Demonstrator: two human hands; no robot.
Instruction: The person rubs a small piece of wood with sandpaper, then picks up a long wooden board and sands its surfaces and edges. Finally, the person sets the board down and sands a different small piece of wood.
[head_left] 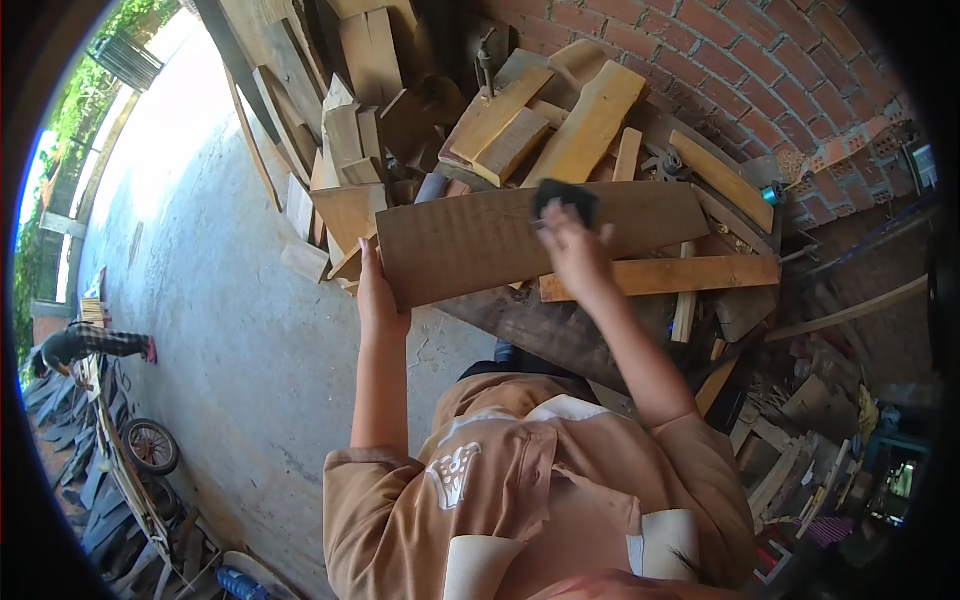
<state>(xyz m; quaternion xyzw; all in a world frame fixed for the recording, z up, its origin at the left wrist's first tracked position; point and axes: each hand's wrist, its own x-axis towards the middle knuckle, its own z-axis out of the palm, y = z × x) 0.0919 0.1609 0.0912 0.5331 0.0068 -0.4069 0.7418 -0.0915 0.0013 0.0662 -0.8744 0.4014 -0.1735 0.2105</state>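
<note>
A long brown wooden board with a grainy face lies across the view in front of me. My left hand grips its left end, fingers behind and thumb along the near edge. My right hand, slightly blurred, presses a black piece of sandpaper against the board's face, right of the middle. The fingers are closed over the lower part of the sandpaper. Beneath the board's right part lies an orange-brown plank, on a cluttered work surface.
Cut wood blocks and a yellowish plank are piled behind the board, near a brick wall. Leaning offcuts stand at the back left. Concrete floor stretches left, where a wheel and another person are. Scrap wood lies right.
</note>
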